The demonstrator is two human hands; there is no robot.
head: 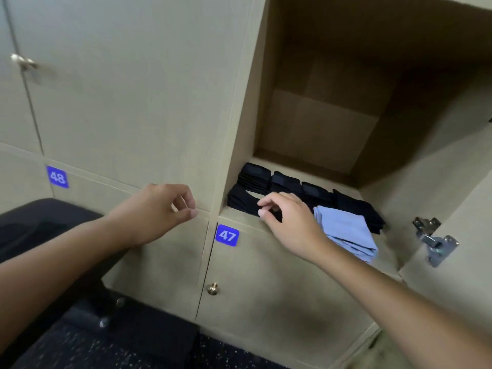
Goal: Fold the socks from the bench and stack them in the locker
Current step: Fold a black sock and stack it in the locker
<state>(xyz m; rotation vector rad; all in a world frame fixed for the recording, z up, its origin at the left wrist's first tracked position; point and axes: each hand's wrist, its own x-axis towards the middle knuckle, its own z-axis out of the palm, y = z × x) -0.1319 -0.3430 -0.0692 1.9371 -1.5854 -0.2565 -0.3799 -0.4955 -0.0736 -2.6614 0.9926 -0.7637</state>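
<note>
Most of the job looks done. The open locker (306, 166) has many folded dark socks (287, 185) in rows, with a light blue folded pile (346, 230) in front. The right hand (287, 219) pinches a black sock (242, 199) at the front left of the locker floor. The left hand (159, 209) is loose and holds nothing. The dark table (40, 222) is low on the left; no socks show on it.

Changing room: bank of beige numbered lockers (127, 102), blue door labels 47 (226, 235) and 48 (57, 177), black padded bench (40, 222), speckled rubber floor (106, 350)
</note>
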